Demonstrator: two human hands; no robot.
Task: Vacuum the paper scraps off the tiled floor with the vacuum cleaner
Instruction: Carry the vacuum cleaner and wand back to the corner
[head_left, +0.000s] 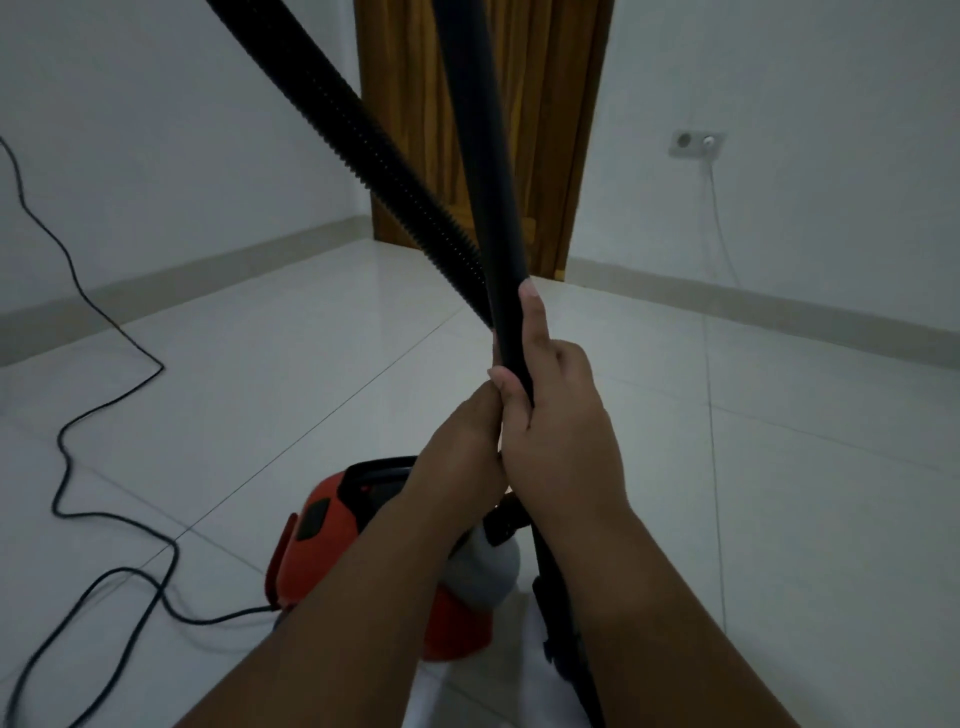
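Here, the grip of left hand and right hand curls round the smooth, black wand.

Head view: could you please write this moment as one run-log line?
left hand: grips wand | right hand: grips wand | vacuum cleaner: on floor | paper scraps: none visible

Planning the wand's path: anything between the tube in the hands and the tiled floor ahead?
The left hand and right hand grip the tube. Vacuum body sits below them; black cord loops over the tiles at left; thin cable drops from the wall socket at right. No scraps visible.
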